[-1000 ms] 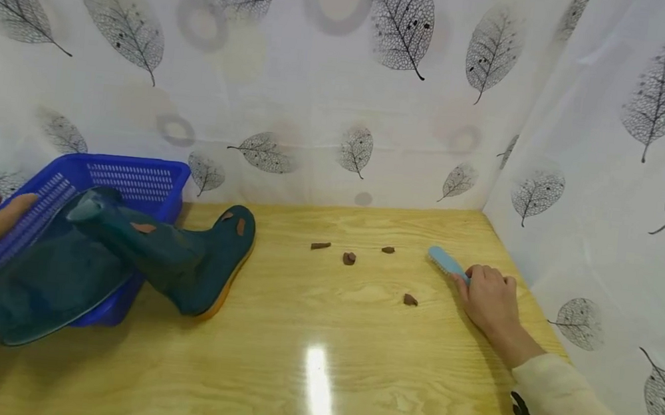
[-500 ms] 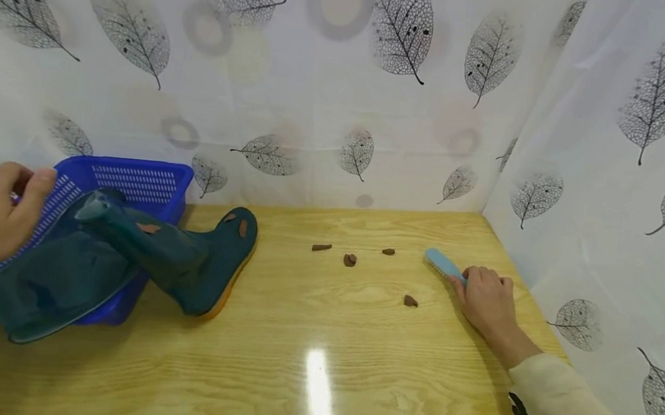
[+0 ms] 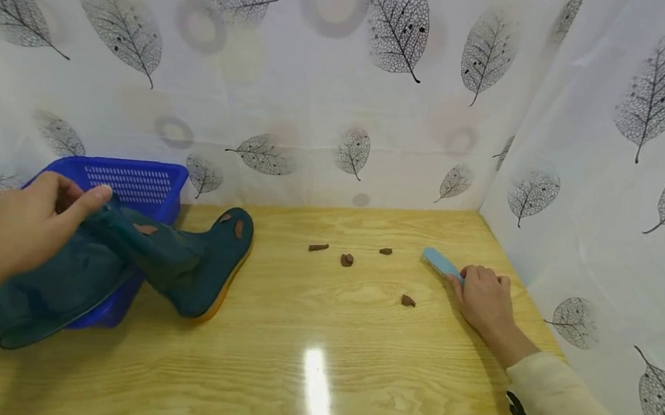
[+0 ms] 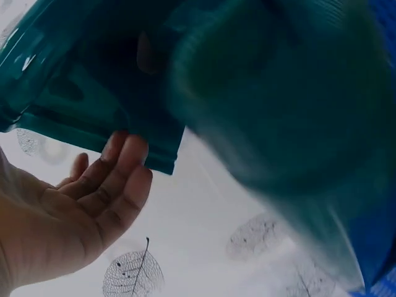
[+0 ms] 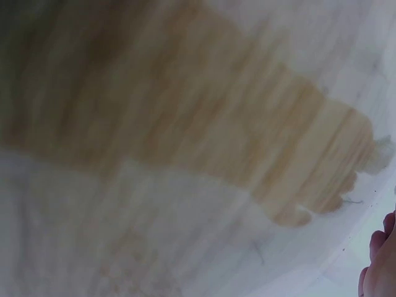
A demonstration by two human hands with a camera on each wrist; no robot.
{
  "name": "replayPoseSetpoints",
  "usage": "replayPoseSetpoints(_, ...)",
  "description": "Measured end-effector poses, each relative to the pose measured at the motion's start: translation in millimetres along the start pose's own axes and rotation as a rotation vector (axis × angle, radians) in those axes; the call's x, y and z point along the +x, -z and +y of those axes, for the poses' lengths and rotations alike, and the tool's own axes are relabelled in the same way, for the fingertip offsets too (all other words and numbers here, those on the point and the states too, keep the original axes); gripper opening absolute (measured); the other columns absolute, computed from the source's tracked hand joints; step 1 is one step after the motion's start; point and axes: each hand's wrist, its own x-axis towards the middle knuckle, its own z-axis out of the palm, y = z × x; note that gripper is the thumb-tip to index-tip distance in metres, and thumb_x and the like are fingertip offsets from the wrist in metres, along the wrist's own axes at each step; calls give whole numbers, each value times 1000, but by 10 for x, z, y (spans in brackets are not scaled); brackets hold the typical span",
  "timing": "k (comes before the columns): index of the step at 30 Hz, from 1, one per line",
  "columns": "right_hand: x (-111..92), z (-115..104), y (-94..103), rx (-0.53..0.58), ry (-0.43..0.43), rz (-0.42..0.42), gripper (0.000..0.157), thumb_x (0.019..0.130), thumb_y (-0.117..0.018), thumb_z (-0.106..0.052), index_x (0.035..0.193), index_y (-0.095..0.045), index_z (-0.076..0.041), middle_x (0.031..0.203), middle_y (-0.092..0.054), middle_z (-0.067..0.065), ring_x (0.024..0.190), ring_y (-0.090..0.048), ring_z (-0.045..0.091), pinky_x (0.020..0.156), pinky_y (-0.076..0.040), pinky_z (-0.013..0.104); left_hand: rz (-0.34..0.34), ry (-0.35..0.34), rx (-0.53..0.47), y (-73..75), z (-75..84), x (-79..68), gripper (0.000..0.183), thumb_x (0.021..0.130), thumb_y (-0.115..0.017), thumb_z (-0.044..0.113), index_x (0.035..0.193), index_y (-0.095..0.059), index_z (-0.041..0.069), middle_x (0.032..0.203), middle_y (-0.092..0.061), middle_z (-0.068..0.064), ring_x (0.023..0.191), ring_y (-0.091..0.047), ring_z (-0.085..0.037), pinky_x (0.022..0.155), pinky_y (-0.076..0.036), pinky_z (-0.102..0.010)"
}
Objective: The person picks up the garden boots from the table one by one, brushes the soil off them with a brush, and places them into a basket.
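Note:
In the head view my left hand (image 3: pixel 36 226) reaches to the shaft top of a dark green rubber boot (image 3: pixel 182 266) with an orange sole and brown patches. The left wrist view shows its slightly bent fingers right at the edge of a boot opening (image 4: pixel 68 93). Beneath lies a second green boot (image 3: pixel 61 275), partly over the blue basket (image 3: pixel 175 186). My right hand (image 3: pixel 486 299) grips the handle of a light blue brush (image 3: pixel 443 262), bristles facing down and left. The right wrist view catches only some fingers at its edge.
Several small brown lumps, among them a pair stuck together (image 3: pixel 347 260) and one nearer lump (image 3: pixel 408 300), lie mid-table between boot and brush. The wooden table (image 3: pixel 268 375) meets a white leaf-print curtain (image 3: pixel 317 112) at the back and right.
My left hand has moved right from the basket's left side to the boot's shaft top. The right hand and the brush have stayed nearly in place, as have the boots and brown lumps.

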Motion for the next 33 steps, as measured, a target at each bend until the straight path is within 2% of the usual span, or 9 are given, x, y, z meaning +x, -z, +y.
replayPoseSetpoints(3, 4, 14, -11, -2, -12, -11, 34, 89, -61, -37, 88, -60, -2, 74, -61, 12, 68, -56, 30, 65, -35, 47, -55, 0, -73, 2, 77, 36, 72, 96, -37, 52, 130, -33, -12, 104, -53, -36, 72, -59, -36, 59, -42, -44)
replayPoseSetpoints(7, 11, 19, -24, 0, -16, -30, 34, 90, -59, -37, 89, -60, -2, 76, -61, 12, 69, -56, 30, 66, -35, 47, -64, 5, -97, 2, 184, 56, 76, 94, -38, 54, 135, -30, -9, 112, -48, -35, 87, -55, -44, 65, -42, -48)
replayPoseSetpoints(13, 13, -1, -29, 2, -20, -63, 35, 91, -57, -37, 90, -59, -3, 77, -61, 12, 70, -56, 30, 65, -35, 47, -41, 16, -43, 84, 313, 41, 78, 91, -41, 60, 132, -34, -5, 112, -49, -30, 86, -55, -44, 62, -41, -47)
replayPoseSetpoints(19, 12, 0, -3, -3, -27, -70, 36, 91, -58, -37, 91, -60, -2, 78, -62, 14, 72, -56, 31, 67, -35, 49, -158, 18, 52, 143, 566, -22, 95, 82, -43, 72, 139, -27, -2, 115, -48, -29, 89, -54, -42, 61, -41, -47)
replayPoseSetpoints(25, 7, -7, -10, 13, -33, -84, 36, 92, -56, -39, 92, -59, -3, 79, -61, 13, 72, -56, 30, 67, -34, 47, -134, -23, 62, 128, 723, -73, 68, 88, -49, 37, 138, -29, -4, 111, -50, -29, 83, -54, -38, 58, -41, -42)
replayPoseSetpoints(26, 4, -7, -13, 13, -32, -84, 36, 92, -56, -39, 92, -59, -3, 79, -61, 13, 72, -56, 30, 67, -34, 47, -127, -28, 62, 118, 713, -62, 66, 88, -47, 31, 139, -28, -7, 104, -52, -28, 76, -53, -36, 54, -38, -40)
replayPoseSetpoints(30, -8, -5, -24, 3, -28, -81, 36, 91, -57, -39, 91, -60, -3, 78, -61, 13, 72, -56, 30, 66, -34, 47, -149, -46, 45, 65, 612, 18, 61, 92, -34, 19, 138, -21, -19, 123, -45, -38, 97, -48, -52, 69, -42, -59)
replayPoseSetpoints(31, -10, -6, -21, 2, -27, -79, 36, 91, -57, -38, 91, -60, -3, 77, -61, 13, 71, -56, 30, 66, -34, 47, -152, -41, 39, 46, 571, 38, 61, 93, -31, 19, 138, -19, -21, 121, -45, -39, 91, -50, -51, 67, -43, -58)
replayPoseSetpoints(33, -10, -4, -20, -2, -26, -72, 35, 91, -58, -38, 90, -60, -3, 77, -61, 12, 71, -56, 30, 66, -34, 47, -156, -17, 34, 14, 493, 63, 57, 95, -27, 23, 128, -32, -23, 115, -47, -39, 88, -51, -51, 67, -43, -58)
